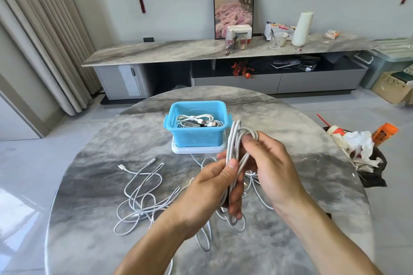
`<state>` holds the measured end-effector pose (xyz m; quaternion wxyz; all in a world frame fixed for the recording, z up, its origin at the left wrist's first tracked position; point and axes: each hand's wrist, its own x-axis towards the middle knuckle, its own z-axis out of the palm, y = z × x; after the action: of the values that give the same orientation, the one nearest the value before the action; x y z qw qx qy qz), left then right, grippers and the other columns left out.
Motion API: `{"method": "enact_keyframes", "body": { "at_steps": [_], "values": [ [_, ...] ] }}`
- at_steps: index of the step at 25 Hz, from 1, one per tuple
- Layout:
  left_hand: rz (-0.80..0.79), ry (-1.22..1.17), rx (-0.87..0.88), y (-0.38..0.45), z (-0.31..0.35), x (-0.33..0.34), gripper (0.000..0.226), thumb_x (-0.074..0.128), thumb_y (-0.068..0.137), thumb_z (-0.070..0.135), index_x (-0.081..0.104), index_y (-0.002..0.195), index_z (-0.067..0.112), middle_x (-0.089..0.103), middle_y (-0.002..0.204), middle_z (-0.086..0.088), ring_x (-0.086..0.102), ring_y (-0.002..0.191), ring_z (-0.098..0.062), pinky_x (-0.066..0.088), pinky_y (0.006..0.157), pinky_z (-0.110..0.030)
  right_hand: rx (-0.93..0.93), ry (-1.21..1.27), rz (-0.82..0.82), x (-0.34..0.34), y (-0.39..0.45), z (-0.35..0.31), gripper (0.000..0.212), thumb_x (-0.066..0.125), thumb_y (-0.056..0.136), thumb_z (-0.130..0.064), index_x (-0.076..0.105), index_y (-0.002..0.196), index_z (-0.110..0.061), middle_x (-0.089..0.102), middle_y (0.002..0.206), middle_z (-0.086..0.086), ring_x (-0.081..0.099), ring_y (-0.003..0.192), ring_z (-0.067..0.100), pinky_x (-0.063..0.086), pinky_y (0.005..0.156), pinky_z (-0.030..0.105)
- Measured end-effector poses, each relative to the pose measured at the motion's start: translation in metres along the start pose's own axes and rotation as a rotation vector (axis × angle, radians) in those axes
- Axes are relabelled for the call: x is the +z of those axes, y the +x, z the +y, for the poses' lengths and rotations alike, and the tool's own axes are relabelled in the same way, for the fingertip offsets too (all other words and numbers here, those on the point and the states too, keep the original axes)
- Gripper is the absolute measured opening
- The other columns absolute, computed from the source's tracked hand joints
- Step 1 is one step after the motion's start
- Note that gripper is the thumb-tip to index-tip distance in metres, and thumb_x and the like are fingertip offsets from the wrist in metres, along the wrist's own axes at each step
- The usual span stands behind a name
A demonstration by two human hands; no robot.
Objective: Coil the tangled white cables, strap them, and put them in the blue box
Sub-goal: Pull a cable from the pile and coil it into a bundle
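The left hand (214, 183) grips the coil (237, 152) so its loops stay gathered while the right hand (266, 158) pinches the top, beside the blue box (196, 138) mid-surface.

Sitting at the table's (89, 241) centre, toward twelve o'clock: box (196, 137), resting on a lid (178, 149) and containing coiled cables (196, 121). Lying at eight o'clock from the box, on the tabletop: loose cables (140, 192). Hovering at five o'clock from the box: left hand (210, 194) and right hand (270, 163), both gripping one cable bundle (237, 152) between them. Standing beyond the table at twelve o'clock: cabinet (178, 51).
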<state>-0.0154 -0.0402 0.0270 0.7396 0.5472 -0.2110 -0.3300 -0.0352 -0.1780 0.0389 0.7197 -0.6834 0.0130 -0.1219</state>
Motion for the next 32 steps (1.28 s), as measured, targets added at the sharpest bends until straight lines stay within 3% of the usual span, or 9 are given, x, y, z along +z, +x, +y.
{"method": "enact_keyframes", "body": {
  "at_steps": [3, 6, 8, 12, 14, 17, 19, 25, 32],
  "values": [
    [-0.060, -0.098, -0.060, 0.000, -0.001, 0.004, 0.031, 0.044, 0.096, 0.037, 0.056, 0.083, 0.012, 0.036, 0.055, -0.005, 0.035, 0.040, -0.015, 0.043, 0.047, -0.027, -0.096, -0.127, 0.058, -0.007, 0.000, -0.001, 0.039, 0.047, 0.100, -0.038, 0.056, 0.084, -0.004, 0.067, 0.078, 0.028, 0.055, 0.043, 0.035, 0.046, 0.046, 0.049],
    [-0.110, -0.167, -0.119, 0.002, 0.001, 0.007, 0.031, 0.045, 0.095, 0.038, 0.057, 0.083, 0.013, 0.033, 0.055, -0.002, 0.030, 0.038, -0.010, 0.035, 0.043, -0.020, -0.225, -0.316, 0.148, -0.016, 0.002, -0.001, 0.034, 0.046, 0.103, -0.038, 0.056, 0.080, -0.015, 0.067, 0.069, 0.011, 0.056, 0.043, 0.024, 0.046, 0.044, 0.043],
    [-0.158, -0.221, -0.151, 0.001, 0.002, 0.006, 0.029, 0.045, 0.096, 0.038, 0.054, 0.082, 0.014, 0.032, 0.054, 0.001, 0.028, 0.037, -0.008, 0.030, 0.042, -0.016, -0.241, -0.341, 0.159, -0.016, 0.001, -0.002, 0.025, 0.046, 0.103, -0.036, 0.063, 0.093, -0.020, 0.071, 0.077, 0.004, 0.064, 0.055, 0.020, 0.051, 0.052, 0.040],
    [-0.262, -0.361, -0.219, -0.008, -0.004, 0.008, 0.027, 0.044, 0.100, 0.036, 0.049, 0.082, 0.017, 0.032, 0.054, 0.005, 0.027, 0.037, -0.003, 0.025, 0.041, -0.013, 0.206, 0.535, -0.115, -0.006, 0.002, -0.015, 0.035, 0.045, 0.098, -0.017, 0.060, 0.128, -0.008, 0.073, 0.102, 0.012, 0.071, 0.084, 0.031, 0.058, 0.079, 0.042],
    [-0.295, -0.399, -0.246, -0.010, -0.009, 0.011, 0.027, 0.044, 0.102, 0.035, 0.049, 0.083, 0.017, 0.031, 0.055, 0.005, 0.027, 0.038, -0.002, 0.025, 0.040, -0.011, 0.304, 0.795, -0.144, -0.004, 0.002, -0.020, 0.035, 0.045, 0.096, -0.022, 0.065, 0.117, -0.003, 0.062, 0.076, 0.006, 0.062, 0.064, 0.021, 0.058, 0.068, 0.037],
    [-0.310, -0.397, -0.260, -0.009, -0.013, 0.016, 0.025, 0.043, 0.102, 0.034, 0.050, 0.085, 0.017, 0.033, 0.058, 0.003, 0.029, 0.039, -0.002, 0.026, 0.038, -0.010, 0.339, 0.839, -0.056, -0.007, 0.005, -0.021, 0.034, 0.044, 0.100, -0.037, 0.061, 0.085, -0.012, 0.039, 0.055, -0.003, 0.038, 0.037, 0.008, 0.041, 0.037, 0.022],
    [-0.295, -0.407, -0.261, -0.007, -0.017, 0.019, 0.022, 0.045, 0.102, 0.032, 0.051, 0.088, 0.016, 0.039, 0.061, 0.002, 0.035, 0.040, -0.004, 0.029, 0.037, -0.009, 0.353, 0.800, 0.005, -0.008, 0.006, -0.021, 0.034, 0.045, 0.101, -0.040, 0.055, 0.081, -0.014, 0.035, 0.051, -0.005, 0.028, 0.030, 0.004, 0.028, 0.028, 0.018],
    [-0.166, -0.315, -0.317, -0.003, -0.015, 0.024, 0.024, 0.054, 0.093, 0.039, 0.055, 0.080, 0.019, 0.029, 0.059, 0.004, 0.022, 0.039, -0.003, 0.015, 0.034, -0.012, 0.344, 0.696, 0.044, -0.015, 0.007, -0.025, 0.055, 0.044, 0.095, -0.058, 0.039, 0.057, -0.019, 0.020, 0.037, -0.005, 0.017, 0.026, 0.006, 0.021, 0.030, 0.017],
    [-0.433, -0.503, -0.404, -0.002, -0.006, 0.016, 0.033, 0.036, 0.101, 0.042, 0.055, 0.092, 0.017, 0.037, 0.059, 0.009, 0.021, 0.046, -0.005, 0.021, 0.039, -0.014, 0.289, 0.858, -0.251, -0.020, 0.002, -0.036, 0.049, 0.033, 0.102, -0.053, 0.056, 0.077, -0.017, 0.019, 0.035, -0.007, 0.009, 0.027, 0.007, 0.012, 0.030, 0.014]
  ]
}}
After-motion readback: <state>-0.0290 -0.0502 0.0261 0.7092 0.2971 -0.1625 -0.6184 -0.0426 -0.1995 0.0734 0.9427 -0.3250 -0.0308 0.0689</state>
